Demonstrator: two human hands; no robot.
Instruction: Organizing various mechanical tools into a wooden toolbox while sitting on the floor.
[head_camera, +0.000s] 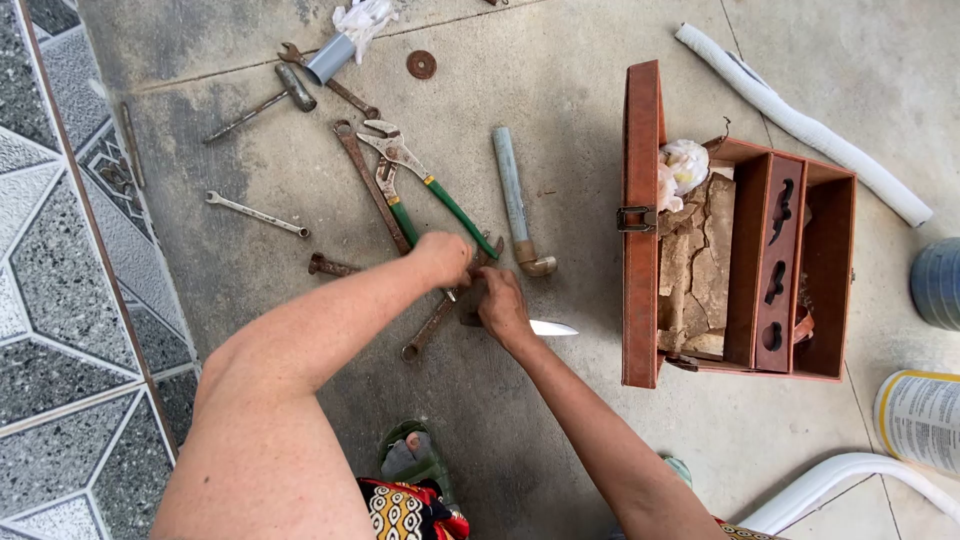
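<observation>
My left hand reaches down over the concrete floor with its fingers curled by the end of the green-handled pliers and the top of a rusty spanner. What it pinches, if anything, is hidden. My right hand is just right of it, closed around the dark handle of a knife. The pale knife blade sticks out to the right. The two hands almost touch.
A rust-brown toolbox stands open to the right. A grey pipe with a brass elbow, a long rusty wrench, a slim spanner, a hammer and a washer lie about. Patterned tiles border the left.
</observation>
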